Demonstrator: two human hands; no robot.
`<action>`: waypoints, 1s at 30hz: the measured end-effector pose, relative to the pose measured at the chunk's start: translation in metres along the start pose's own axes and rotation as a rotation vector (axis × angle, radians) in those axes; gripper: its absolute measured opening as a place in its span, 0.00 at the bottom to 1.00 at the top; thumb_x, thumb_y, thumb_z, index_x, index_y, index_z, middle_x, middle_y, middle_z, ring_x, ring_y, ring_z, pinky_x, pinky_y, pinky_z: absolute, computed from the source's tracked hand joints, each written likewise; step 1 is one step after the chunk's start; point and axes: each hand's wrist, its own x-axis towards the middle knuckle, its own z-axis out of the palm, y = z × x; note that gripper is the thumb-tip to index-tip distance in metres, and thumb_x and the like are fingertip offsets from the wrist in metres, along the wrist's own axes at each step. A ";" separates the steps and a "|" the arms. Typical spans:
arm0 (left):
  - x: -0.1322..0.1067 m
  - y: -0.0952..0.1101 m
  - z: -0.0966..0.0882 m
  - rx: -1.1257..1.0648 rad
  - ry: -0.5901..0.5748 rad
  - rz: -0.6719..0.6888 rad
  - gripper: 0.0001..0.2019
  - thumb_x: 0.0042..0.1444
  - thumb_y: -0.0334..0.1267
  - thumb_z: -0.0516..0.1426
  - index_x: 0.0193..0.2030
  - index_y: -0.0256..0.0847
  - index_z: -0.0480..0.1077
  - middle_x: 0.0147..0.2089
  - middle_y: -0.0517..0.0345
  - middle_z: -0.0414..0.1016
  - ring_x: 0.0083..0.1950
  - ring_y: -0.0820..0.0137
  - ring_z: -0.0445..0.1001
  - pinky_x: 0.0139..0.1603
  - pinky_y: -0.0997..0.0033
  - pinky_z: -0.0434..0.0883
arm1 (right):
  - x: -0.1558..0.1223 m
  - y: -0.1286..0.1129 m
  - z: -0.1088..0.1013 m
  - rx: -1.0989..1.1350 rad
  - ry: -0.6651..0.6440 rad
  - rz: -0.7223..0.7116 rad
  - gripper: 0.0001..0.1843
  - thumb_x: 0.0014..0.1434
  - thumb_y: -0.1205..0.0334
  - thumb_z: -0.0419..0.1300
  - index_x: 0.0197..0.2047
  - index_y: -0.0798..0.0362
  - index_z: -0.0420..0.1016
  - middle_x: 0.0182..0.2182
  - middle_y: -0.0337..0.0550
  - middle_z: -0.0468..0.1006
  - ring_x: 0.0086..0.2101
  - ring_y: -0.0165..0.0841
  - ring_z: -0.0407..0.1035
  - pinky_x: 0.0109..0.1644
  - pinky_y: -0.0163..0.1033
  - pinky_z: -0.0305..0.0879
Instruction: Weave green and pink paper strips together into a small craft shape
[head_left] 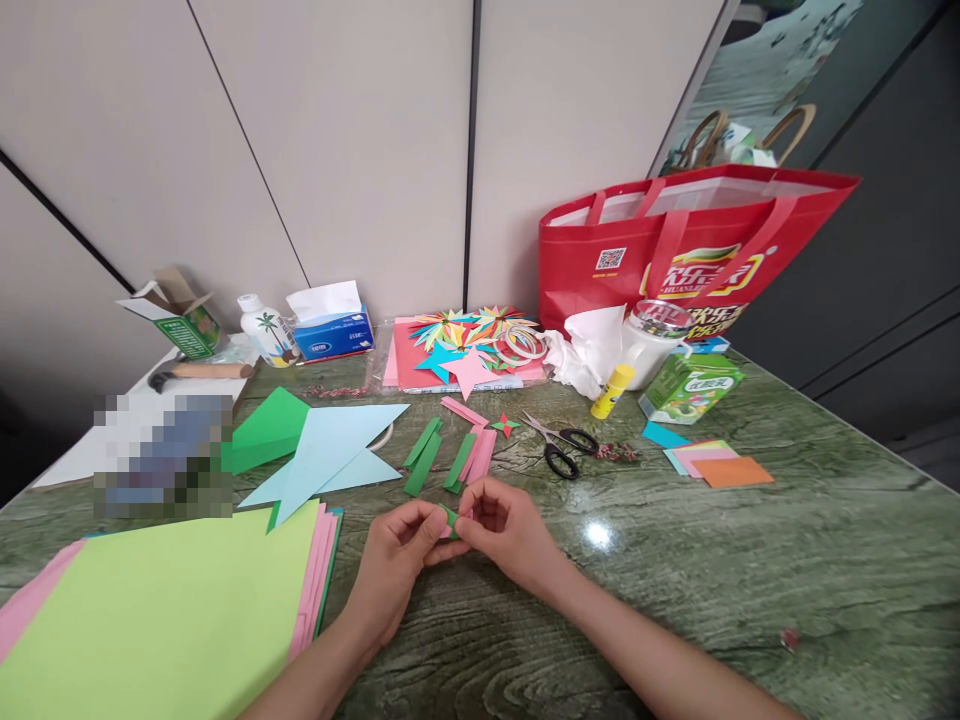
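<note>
My left hand (401,553) and my right hand (504,527) meet over the green marble table (675,580). Both pinch a small folded piece of green and pink paper (450,518) between fingertips. Just beyond them lie several folded green and pink paper strips (450,455) and a tiny red and green paper star (505,426). A stack of coloured paper sheets (172,610) with a light green one on top lies by my left forearm.
Scissors (561,446) and a yellow glue stick (612,391) lie behind right. Light blue paper (330,450), a green sheet (266,428), small coloured squares (716,463), paper stars on a pink sheet (469,350), tissue box (330,325), red bag (690,245) ring the work area.
</note>
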 end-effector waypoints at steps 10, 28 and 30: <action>-0.001 0.006 0.002 -0.050 -0.001 -0.044 0.09 0.45 0.38 0.63 0.24 0.33 0.72 0.25 0.61 0.67 0.30 0.75 0.66 0.41 0.66 0.74 | 0.000 -0.007 -0.001 0.013 -0.019 -0.034 0.05 0.47 0.65 0.60 0.27 0.55 0.67 0.23 0.36 0.67 0.25 0.25 0.59 0.28 0.31 0.56; -0.004 0.007 0.005 -0.038 0.011 -0.013 0.08 0.44 0.38 0.63 0.26 0.34 0.73 0.27 0.61 0.70 0.31 0.72 0.71 0.41 0.63 0.74 | 0.001 -0.008 -0.002 0.129 -0.013 0.029 0.12 0.45 0.57 0.64 0.26 0.55 0.67 0.22 0.35 0.68 0.22 0.24 0.59 0.24 0.29 0.58; -0.004 0.007 0.005 -0.013 0.019 -0.005 0.08 0.43 0.37 0.63 0.28 0.35 0.72 0.29 0.60 0.72 0.33 0.71 0.72 0.42 0.63 0.74 | 0.001 -0.009 -0.002 0.138 0.001 0.034 0.12 0.45 0.57 0.64 0.25 0.55 0.67 0.21 0.35 0.67 0.21 0.23 0.58 0.23 0.29 0.58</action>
